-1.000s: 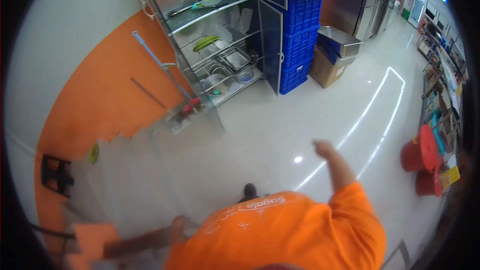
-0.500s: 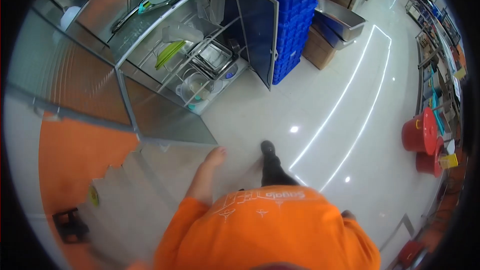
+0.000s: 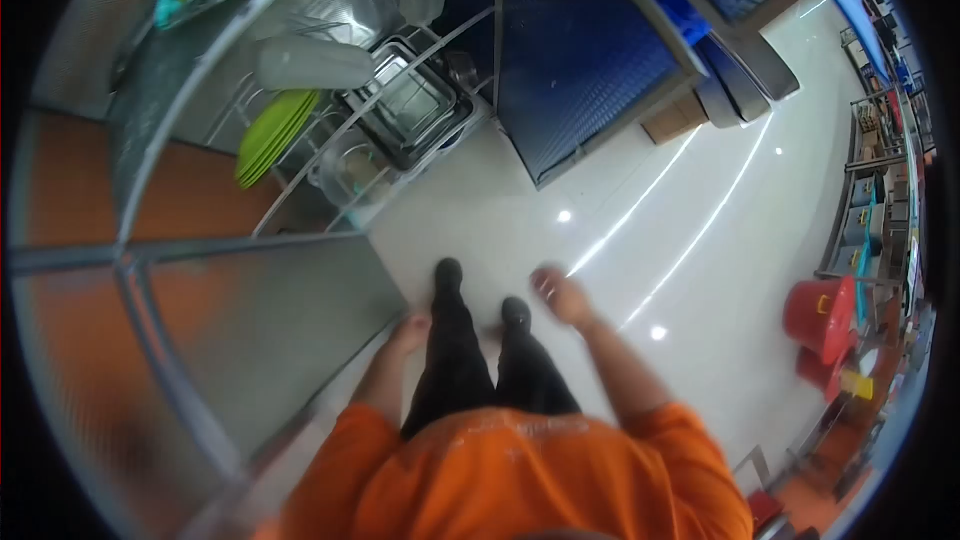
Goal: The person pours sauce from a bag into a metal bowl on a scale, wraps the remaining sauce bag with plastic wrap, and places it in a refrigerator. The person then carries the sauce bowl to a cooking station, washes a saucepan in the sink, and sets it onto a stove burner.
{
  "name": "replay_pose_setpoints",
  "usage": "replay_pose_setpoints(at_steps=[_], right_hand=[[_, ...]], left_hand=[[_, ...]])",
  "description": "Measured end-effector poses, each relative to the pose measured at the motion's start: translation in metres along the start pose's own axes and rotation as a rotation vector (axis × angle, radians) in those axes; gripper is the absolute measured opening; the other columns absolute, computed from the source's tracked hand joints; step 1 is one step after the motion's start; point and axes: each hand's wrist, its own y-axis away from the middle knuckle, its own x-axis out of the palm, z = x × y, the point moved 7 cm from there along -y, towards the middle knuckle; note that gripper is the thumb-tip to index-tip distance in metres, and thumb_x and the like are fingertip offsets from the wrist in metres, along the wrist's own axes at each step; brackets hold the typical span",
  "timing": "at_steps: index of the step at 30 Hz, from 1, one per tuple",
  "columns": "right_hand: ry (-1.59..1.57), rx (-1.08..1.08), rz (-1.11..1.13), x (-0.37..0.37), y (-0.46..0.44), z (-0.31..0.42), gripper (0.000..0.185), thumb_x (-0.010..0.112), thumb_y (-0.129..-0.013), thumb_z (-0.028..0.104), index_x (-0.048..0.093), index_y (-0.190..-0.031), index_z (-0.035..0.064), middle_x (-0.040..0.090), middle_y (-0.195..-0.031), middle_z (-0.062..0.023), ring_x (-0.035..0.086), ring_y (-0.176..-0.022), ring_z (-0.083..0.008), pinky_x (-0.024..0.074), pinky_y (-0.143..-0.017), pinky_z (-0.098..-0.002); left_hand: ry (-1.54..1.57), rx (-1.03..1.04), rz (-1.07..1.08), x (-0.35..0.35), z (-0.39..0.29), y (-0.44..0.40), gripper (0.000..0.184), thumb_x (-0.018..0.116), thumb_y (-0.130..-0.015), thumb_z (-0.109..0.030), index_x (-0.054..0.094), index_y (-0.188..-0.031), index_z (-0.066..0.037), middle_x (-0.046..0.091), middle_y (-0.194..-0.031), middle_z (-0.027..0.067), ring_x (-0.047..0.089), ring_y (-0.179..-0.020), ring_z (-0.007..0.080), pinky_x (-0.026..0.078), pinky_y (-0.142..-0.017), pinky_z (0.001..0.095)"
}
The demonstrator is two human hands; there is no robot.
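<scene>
My left hand (image 3: 410,328) hangs low beside the edge of the open frosted cabinet door (image 3: 270,330). Whether it touches that door is unclear, and its fingers are blurred. My right hand (image 3: 560,296) is held out over the floor, smeared by motion, with no object visible in it. Ahead on the left stands an open cabinet with a wire rack. On the rack are green plates (image 3: 272,140), a translucent container (image 3: 312,65) lying on its side, and nested metal trays (image 3: 415,105). A clear round container (image 3: 355,172) sits lower down.
A second cabinet door (image 3: 580,65) swings out to the right, its corner jutting over the floor. Behind it are a cardboard box (image 3: 672,120) and a metal basin (image 3: 755,75). Red buckets (image 3: 820,318) stand by shelving on the right. Glossy floor (image 3: 690,240) runs between.
I have come closer to the cabinet, so its rack and doors look larger. My right hand has swung forward into fuller view. Both legs now show.
</scene>
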Motion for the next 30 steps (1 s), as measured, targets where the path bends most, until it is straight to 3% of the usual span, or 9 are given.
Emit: replay_pose_setpoints(at_steps=[3,5,7,11,17,19,23,28,30], right_hand=[[0.154,0.137,0.217,0.127,0.017,-0.087,0.027,0.05,-0.083,0.026,0.052,-0.104,0.0091,0.057,-0.096,-0.016,0.056,-0.093,-0.0302,0.045,-0.079,-0.0397],[0.426,0.324,0.823,0.186,0.075,-0.153,0.033,0.047,-0.084,0.033,0.049,-0.11,0.012,0.055,-0.104,-0.0163,0.053,-0.1,-0.03,0.0413,-0.085,-0.0439],[0.472,0.323,0.84,0.176,0.082,-0.162,0.037,0.046,-0.083,0.037,0.05,-0.112,0.0137,0.05,-0.113,-0.0136,0.049,-0.106,-0.0302,0.0377,-0.09,-0.0455],[0.626,0.441,0.788,0.109,0.036,-0.193,0.037,0.048,-0.081,0.037,0.051,-0.111,0.0138,0.052,-0.11,-0.0103,0.049,-0.106,-0.029,0.0377,-0.089,-0.0421],[0.38,0.402,0.061,0.052,-0.071,-0.174,0.019,0.052,-0.082,0.023,0.052,-0.096,0.0096,0.056,-0.098,-0.0139,0.056,-0.087,-0.0334,0.0459,-0.072,-0.042],[0.354,0.263,0.128,0.084,-0.074,-0.161,0.02,0.054,-0.081,0.022,0.053,-0.095,0.0086,0.057,-0.094,-0.0131,0.057,-0.086,-0.0305,0.046,-0.072,-0.0409],[0.308,0.444,0.692,0.154,-0.043,-0.123,0.027,0.046,-0.083,0.029,0.054,-0.103,0.0129,0.054,-0.108,-0.0106,0.054,-0.1,-0.0277,0.0421,-0.086,-0.0376],[0.449,0.33,0.931,0.179,-0.022,-0.112,0.031,0.043,-0.083,0.029,0.051,-0.108,0.0139,0.051,-0.113,-0.0096,0.051,-0.105,-0.0266,0.0392,-0.088,-0.0407],[0.428,0.356,0.888,0.183,-0.027,-0.145,0.031,0.042,-0.083,0.028,0.051,-0.108,0.0134,0.052,-0.113,-0.0101,0.05,-0.105,-0.0266,0.0392,-0.088,-0.0406]], left_hand=[[-0.293,-0.103,0.22,-0.001,0.004,-0.063,0.03,0.05,-0.085,-0.027,0.056,-0.105,-0.005,0.059,-0.104,0.014,0.055,-0.1,0.0266,0.041,-0.086,0.0375],[-0.419,-0.054,0.186,-0.02,-0.026,-0.09,0.029,0.045,-0.087,-0.027,0.055,-0.105,-0.007,0.058,-0.101,0.0149,0.054,-0.098,0.0293,0.043,-0.082,0.0415],[-0.357,0.149,-0.09,-0.052,-0.072,-0.104,0.028,0.048,-0.086,-0.027,0.056,-0.106,-0.008,0.059,-0.101,0.0141,0.056,-0.094,0.0275,0.044,-0.081,0.0374],[0.136,0.282,-0.094,-0.075,-0.099,-0.126,0.027,0.053,-0.084,-0.023,0.056,-0.105,-0.006,0.06,-0.098,0.0134,0.059,-0.089,0.0263,0.046,-0.079,0.0336],[0.026,0.084,-0.136,-0.081,-0.035,-0.14,0.027,0.053,-0.085,-0.023,0.056,-0.104,-0.004,0.061,-0.097,0.0114,0.059,-0.09,0.0252,0.046,-0.079,0.0334],[-0.027,-0.007,-0.118,-0.068,-0.003,-0.137,0.028,0.053,-0.085,-0.023,0.056,-0.104,-0.005,0.061,-0.098,0.011,0.058,-0.092,0.0251,0.046,-0.079,0.0338],[-0.139,-0.13,0.014,-0.044,0.037,-0.116,0.029,0.053,-0.084,-0.025,0.056,-0.104,-0.005,0.06,-0.102,0.011,0.057,-0.097,0.0252,0.044,-0.082,0.0341],[-0.161,-0.099,0.077,-0.025,0.042,-0.128,0.031,0.052,-0.084,-0.027,0.055,-0.106,-0.004,0.059,-0.103,0.0122,0.057,-0.096,0.0244,0.043,-0.085,0.0335],[0.18,-0.081,0.091,-0.011,0.033,-0.153,0.037,0.051,-0.085,-0.032,0.053,-0.111,-0.006,0.058,-0.107,0.0098,0.056,-0.097,0.0213,0.043,-0.083,0.0332]])
